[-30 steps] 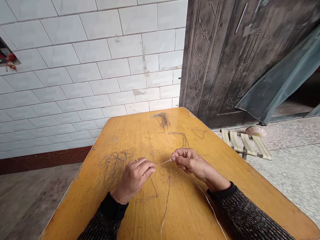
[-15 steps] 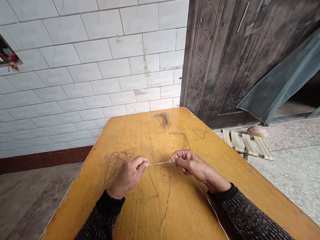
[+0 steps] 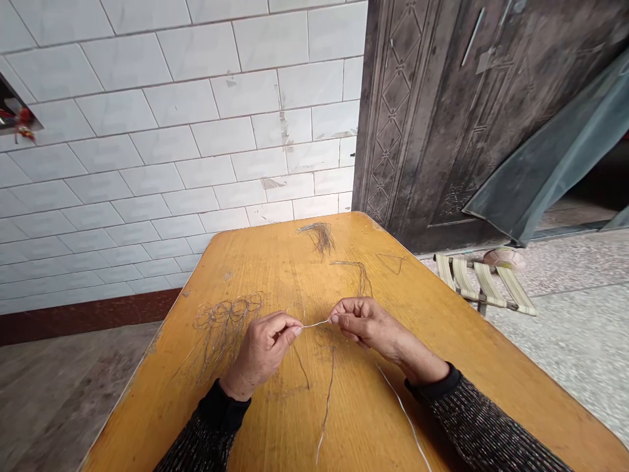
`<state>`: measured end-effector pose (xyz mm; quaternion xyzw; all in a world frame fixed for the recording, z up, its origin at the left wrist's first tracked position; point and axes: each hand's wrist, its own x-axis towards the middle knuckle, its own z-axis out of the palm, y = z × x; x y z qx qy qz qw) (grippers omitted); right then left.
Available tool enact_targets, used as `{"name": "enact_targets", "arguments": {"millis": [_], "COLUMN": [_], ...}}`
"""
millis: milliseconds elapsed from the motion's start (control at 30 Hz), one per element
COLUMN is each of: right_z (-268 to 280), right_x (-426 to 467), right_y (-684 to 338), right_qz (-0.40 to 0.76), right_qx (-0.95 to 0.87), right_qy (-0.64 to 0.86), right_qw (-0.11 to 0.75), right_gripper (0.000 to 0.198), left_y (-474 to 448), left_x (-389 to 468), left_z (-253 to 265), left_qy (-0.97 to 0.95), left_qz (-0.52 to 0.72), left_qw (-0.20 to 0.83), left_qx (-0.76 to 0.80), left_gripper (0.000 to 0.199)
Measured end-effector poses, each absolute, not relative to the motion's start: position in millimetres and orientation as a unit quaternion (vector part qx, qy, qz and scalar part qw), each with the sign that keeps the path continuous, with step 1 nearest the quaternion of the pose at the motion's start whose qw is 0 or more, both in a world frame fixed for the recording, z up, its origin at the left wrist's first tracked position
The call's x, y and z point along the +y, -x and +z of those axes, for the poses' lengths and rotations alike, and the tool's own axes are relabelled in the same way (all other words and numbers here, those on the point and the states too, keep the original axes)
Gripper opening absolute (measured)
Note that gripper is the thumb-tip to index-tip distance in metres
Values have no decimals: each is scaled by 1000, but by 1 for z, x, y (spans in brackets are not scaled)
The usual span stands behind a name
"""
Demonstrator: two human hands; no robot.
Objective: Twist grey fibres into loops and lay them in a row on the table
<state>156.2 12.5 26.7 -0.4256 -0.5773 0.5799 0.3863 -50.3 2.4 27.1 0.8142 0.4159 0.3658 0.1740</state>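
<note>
A thin silvery wire (image 3: 315, 324) stretches between my two hands above the wooden table (image 3: 275, 262). My left hand (image 3: 265, 347) pinches one end between thumb and forefinger. The other side is pinched by my right hand (image 3: 366, 326), its remaining fingers curled. A length of pale wire (image 3: 405, 410) emerges beneath my right wrist and runs toward the near edge; where it passes under the hand is hidden. Below the hands lies a looped wire with a long tail (image 3: 328, 400). Another looped wire (image 3: 301, 364) is partly covered by my left hand.
Several looped wires (image 3: 228, 314) lie in a cluster at the left. Bent wires (image 3: 362, 272) and a wire bundle (image 3: 320, 235) rest farther back, with a bent wire piece (image 3: 392, 261) at the right. A strap-seat stool (image 3: 484, 282) stands beside the table, near a dark door (image 3: 422, 131).
My hands have come slightly closer together, so the wire span between them is shorter. My left hand has shifted right and a little down. The pale wire under my right arm has shifted left.
</note>
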Motion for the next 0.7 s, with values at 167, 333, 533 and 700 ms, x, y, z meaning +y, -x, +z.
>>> {"name": "enact_targets", "arguments": {"millis": [167, 333, 533, 700], "right_z": [28, 23, 19, 17], "right_x": [10, 13, 16, 17], "right_y": [-156, -154, -153, -151], "right_qz": [572, 581, 617, 646], "right_qx": [-606, -595, -556, -507], "right_qy": [413, 391, 373, 364], "right_qw": [367, 395, 414, 439], "right_gripper": [25, 31, 34, 31], "left_y": [52, 52, 49, 42], "left_x": [3, 5, 4, 3], "left_z": [31, 25, 17, 18], "left_qy": [-787, -750, -729, -602], "left_qz": [384, 413, 449, 482], "left_qw": [181, 228, 218, 441], "left_qx": [447, 464, 468, 459], "left_gripper": [21, 22, 19, 29]}}
